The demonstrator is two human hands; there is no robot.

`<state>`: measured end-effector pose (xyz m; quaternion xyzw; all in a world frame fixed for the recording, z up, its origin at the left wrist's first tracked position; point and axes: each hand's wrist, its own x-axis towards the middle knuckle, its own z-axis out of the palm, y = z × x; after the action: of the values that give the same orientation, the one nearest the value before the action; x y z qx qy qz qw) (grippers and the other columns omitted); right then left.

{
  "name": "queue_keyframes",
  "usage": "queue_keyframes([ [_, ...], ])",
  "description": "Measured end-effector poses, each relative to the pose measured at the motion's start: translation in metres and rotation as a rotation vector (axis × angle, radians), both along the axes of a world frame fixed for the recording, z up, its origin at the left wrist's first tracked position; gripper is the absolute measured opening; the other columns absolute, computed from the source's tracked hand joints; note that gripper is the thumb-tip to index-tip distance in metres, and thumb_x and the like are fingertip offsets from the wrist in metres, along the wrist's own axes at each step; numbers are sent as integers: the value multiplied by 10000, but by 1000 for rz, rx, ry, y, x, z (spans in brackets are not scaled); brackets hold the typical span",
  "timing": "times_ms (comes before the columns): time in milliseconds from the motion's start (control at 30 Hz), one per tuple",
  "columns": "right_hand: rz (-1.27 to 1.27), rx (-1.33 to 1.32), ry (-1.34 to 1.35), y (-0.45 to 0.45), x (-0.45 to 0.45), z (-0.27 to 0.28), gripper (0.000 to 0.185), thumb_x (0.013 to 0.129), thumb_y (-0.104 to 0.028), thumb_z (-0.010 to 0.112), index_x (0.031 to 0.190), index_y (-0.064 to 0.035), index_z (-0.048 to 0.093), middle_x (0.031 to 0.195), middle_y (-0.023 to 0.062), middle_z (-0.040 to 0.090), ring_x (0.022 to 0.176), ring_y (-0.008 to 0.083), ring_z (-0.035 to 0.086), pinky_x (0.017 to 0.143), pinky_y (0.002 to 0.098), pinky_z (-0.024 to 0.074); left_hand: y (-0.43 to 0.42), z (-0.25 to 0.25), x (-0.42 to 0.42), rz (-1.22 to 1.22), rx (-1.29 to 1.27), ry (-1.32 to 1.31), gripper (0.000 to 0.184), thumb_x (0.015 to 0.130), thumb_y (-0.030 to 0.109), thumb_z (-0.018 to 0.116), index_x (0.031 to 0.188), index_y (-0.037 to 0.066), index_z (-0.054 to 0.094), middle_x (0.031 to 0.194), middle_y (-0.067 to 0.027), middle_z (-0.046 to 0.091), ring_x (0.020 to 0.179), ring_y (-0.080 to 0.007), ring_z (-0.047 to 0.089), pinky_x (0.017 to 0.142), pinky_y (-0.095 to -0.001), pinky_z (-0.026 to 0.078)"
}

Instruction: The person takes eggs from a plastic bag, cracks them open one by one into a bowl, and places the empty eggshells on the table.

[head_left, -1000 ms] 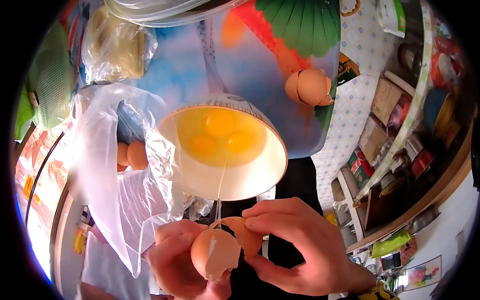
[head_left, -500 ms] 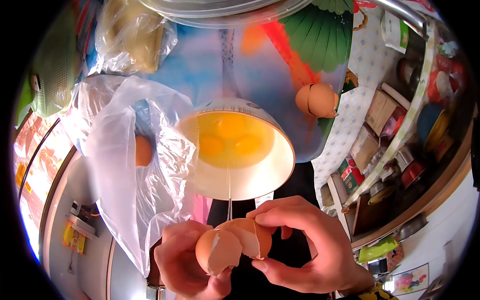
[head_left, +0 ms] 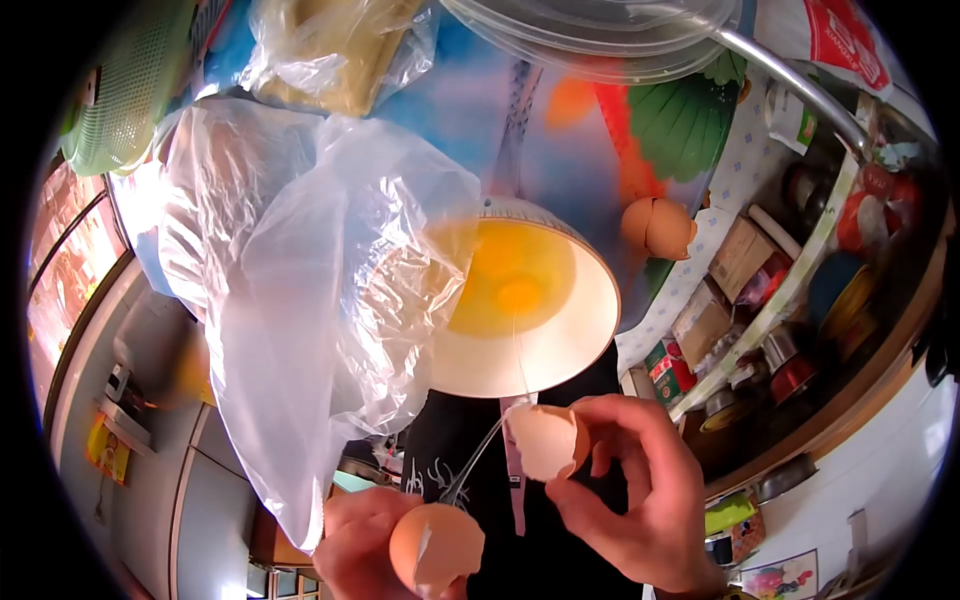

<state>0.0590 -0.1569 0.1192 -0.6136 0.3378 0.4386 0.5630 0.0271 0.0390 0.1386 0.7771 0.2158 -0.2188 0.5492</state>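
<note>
One eggshell half (head_left: 440, 545) is held in my left hand (head_left: 358, 535), its broken edge toward the right. Between thumb and fingers, my right hand (head_left: 640, 490) grips another eggshell half (head_left: 546, 440), its pale inside showing. A strand of egg white hangs between the shells, and a thin one runs up to the bowl. Above my hands stands a white bowl (head_left: 560, 350) with raw egg (head_left: 520, 295) in it; a clear plastic bag (head_left: 290, 270) covers its left part. Empty-looking cracked eggshells (head_left: 658, 228) lie right of the bowl on the colourful tabletop (head_left: 430, 130).
Clear lids (head_left: 600, 40) and a bagged tan block (head_left: 330, 50) are at the back of the table. A green mesh basket (head_left: 130, 110) stands at the far left. Shelves at right hold pots, boxes (head_left: 752, 258) and a metal tube (head_left: 790, 80).
The two shell halves have come apart; my left hand is lower and my right hand has moved slightly right. The whole view has shifted, with the bag covering more of the bowl.
</note>
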Motion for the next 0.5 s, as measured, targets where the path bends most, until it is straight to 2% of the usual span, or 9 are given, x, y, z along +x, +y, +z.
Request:
queue_keyframes([
  [133, 146, -93, -190, -1, -9, -3, 563, 722, 16, 764, 1222, 17, 504, 1099, 96, 595, 870, 113, 541, 747, 240, 429, 10, 6, -9, 13, -75, -31, 398, 747, 288, 710, 891, -71, 617, 800, -130, 612, 690, -215, 562, 655, -294, 446],
  [167, 190, -137, -235, -2, -10, -3, 555, 718, 18, 764, 1213, 13, 511, 1084, 96, 602, 865, 117, 552, 731, 241, 430, 5, 8, -11, 94, -59, -24, 408, 749, 296, 709, 901, -70, 614, 802, -132, 615, 705, -205, 565, 655, -292, 447],
  [300, 289, -208, -330, -6, -8, 1, 552, 703, 17, 768, 1196, 8, 520, 1080, 113, 614, 850, 130, 567, 696, 253, 435, 2, 14, -2, 30, 33, 47, 429, 749, 308, 729, 916, -71, 618, 798, -131, 620, 728, -206, 584, 676, -290, 458],
  [367, 365, -279, -441, -9, -9, 5, 548, 695, 8, 773, 1184, 4, 526, 1105, 129, 616, 855, 145, 580, 679, 267, 442, 0, 13, 0, 12, 54, 12, 438, 767, 286, 734, 976, -76, 601, 851, -144, 621, 761, -211, 592, 699, -293, 468],
  [467, 358, -244, -456, -13, -14, 5, 568, 691, -2, 777, 1199, 5, 525, 1120, 144, 614, 858, 160, 593, 667, 273, 442, -6, 9, -4, -18, 83, -35, 462, 796, 252, 741, 1066, -84, 575, 931, -163, 623, 811, -218, 605, 733, -298, 485],
  [500, 348, -245, -453, -13, -16, 5, 568, 691, -2, 777, 1199, 5, 525, 1120, 144, 614, 858, 160, 593, 667, 273, 442, -14, -1, -14, -20, 128, -127, 523, 843, 175, 728, 1222, -82, 476, 1101, -203, 580, 916, -238, 607, 799, -321, 503],
])
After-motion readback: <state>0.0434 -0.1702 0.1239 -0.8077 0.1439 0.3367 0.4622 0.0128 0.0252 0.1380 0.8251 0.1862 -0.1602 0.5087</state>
